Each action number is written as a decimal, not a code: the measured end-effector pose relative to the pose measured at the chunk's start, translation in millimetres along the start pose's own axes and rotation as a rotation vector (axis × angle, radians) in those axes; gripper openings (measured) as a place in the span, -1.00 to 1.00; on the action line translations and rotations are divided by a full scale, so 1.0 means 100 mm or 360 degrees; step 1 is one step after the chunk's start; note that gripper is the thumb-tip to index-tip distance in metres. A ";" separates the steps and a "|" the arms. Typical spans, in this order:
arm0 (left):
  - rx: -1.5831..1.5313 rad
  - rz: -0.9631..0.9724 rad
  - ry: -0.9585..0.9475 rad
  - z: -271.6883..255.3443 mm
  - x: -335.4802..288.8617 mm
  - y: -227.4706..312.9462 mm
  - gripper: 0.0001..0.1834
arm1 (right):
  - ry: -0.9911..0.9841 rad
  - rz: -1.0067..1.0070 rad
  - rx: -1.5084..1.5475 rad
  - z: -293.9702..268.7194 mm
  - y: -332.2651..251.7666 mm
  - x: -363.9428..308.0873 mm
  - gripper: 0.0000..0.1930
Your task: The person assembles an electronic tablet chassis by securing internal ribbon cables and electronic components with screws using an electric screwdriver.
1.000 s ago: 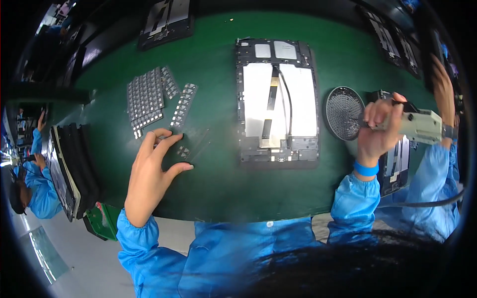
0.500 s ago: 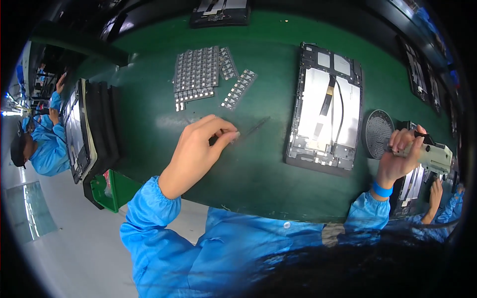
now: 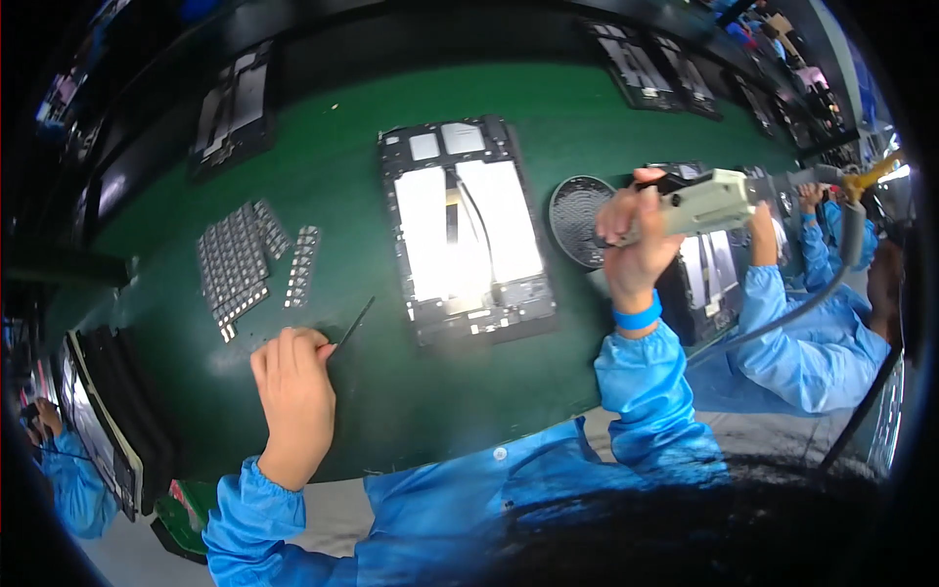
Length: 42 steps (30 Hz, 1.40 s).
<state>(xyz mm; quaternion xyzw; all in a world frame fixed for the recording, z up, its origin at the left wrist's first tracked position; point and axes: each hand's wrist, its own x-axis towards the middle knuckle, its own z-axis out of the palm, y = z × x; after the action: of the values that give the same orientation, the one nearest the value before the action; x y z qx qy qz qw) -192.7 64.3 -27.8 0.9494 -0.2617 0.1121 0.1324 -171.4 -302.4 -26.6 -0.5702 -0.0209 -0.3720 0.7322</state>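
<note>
Black, white-panelled flat device (image 3: 471, 235) lies open, apparently unfinished, left grip (image 3: 296, 386) pinched on thin dark rod (image 3: 354, 323) to its left, right grip (image 3: 641, 235) wrapped round pale-green tool (image 3: 714, 203).

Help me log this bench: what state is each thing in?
Thin dark tool: seemingly pinched by left hand
Pale handheld tool: gripped by right hand; running unclear
Tablet-like device: flat, uncovered, innards exposed
Small-parts sheets: flat, partly overlapping
Narrow strip: flat, apart
Round dish: uncovered
</note>
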 end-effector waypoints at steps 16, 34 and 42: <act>-0.0981 -0.0818 -0.0509 -0.20 0.21 -0.22 -0.86 | -0.0039 0.0102 -0.0121 -0.04 -0.09 -0.03 -0.79; -0.0013 0.0048 -0.0153 -0.11 0.26 -0.30 -0.82 | -0.0022 0.0209 0.0152 -0.17 0.13 -0.03 -0.67; -0.1222 -0.0724 -0.0528 -0.34 0.36 -0.48 -0.79 | -0.0196 0.0091 0.0079 -0.06 0.08 -0.06 -0.65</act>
<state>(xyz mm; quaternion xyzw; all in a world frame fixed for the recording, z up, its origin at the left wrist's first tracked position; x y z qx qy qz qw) -142.3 97.7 4.9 0.8701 -0.0874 -0.1775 0.4513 -173.1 -303.9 -38.2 -0.5741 -0.0589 -0.3144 0.7537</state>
